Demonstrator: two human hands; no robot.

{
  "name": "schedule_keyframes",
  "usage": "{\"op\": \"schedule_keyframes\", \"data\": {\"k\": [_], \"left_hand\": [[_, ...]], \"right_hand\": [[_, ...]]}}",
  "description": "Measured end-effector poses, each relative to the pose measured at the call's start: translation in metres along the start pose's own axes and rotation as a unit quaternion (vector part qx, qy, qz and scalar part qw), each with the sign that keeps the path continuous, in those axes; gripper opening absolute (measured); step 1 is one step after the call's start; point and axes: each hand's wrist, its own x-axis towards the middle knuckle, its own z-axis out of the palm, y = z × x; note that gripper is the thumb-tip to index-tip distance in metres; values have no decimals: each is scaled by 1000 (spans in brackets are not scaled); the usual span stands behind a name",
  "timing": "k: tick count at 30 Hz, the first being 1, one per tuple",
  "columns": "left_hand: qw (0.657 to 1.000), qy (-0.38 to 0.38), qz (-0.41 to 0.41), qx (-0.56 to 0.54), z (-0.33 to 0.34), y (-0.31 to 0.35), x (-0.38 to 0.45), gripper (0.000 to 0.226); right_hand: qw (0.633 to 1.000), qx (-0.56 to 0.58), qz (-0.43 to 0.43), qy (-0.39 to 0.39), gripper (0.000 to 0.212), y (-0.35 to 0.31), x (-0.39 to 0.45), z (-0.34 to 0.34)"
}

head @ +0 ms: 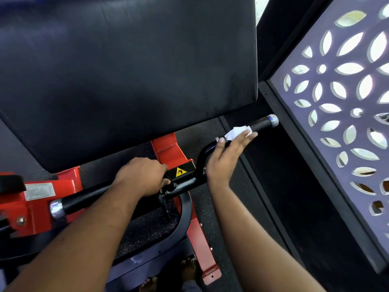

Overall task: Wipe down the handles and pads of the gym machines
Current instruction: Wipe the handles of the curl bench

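My left hand [145, 175] gripped the near handle [84, 199] for steadiness while my flat right hand [227, 157] pressed the tissue [237, 132] along the far handle [261, 123], best wiped fully around.

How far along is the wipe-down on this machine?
Nothing shows as finished. In hand: right hand presses a white wipe on the right handle; left hand grips the bar by the left handle. Left, by the look: that handle and the black pad.

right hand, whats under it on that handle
A white wipe lies under the right hand, pressed against the black handle. The palm hides part of the wipe and the handle beneath.
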Motion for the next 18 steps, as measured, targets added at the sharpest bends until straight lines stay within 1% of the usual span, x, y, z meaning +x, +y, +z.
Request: {"op": "schedule_keyframes", "data": {"k": [1, 2, 4, 6, 7, 9, 11, 12, 13, 14, 15, 17, 18], "left_hand": [[1000, -1, -2, -3, 1, -1, 0, 43], [1000, 0, -2, -4, 1, 0, 0, 43], [1000, 4, 0, 1, 1, 0, 0, 43], [1000, 8, 1, 7, 1, 1, 1, 43], [1000, 7, 1, 8, 0, 1, 1, 43], [1000, 1, 0, 5, 0, 1, 1, 43], [1000, -5, -5, -1, 1, 0, 1, 43], [1000, -7, -6, -3, 2, 0, 1, 43], [1000, -7, -6, -3, 2, 0, 2, 43], [1000, -7, -6, -1, 2, 0, 2, 43], [1000, -7, -6, 1, 2, 0, 2, 43], [1000, -10, -5, 1, 0, 1, 2, 42], [1000, -11, -5, -1, 0, 1, 1, 42]], "right_hand": [[999, 33, 40, 5, 75, -8, -3, 4], [996, 53, 70, 27, 77, -16, 0, 4], [984, 102, 119, 88, 75, -25, 22, -1], [949, 208, 198, 127, 67, -30, 50, -11], [927, 272, 219, 136, 60, -29, 57, -14], [900, 338, 253, 111, 47, -27, 46, -15], [883, 358, 300, 48, 28, -26, 20, -14], [873, 369, 318, 27, 18, -28, 14, -17], [862, 385, 329, 18, 14, -27, 19, -21], [847, 413, 333, 29, 12, -26, 33, -28], [832, 445, 327, 57, 13, -25, 52, -36], [804, 495, 314, 100, 20, -21, 81, -46], [794, 506, 321, 100, 23, -19, 84, -47]]}}
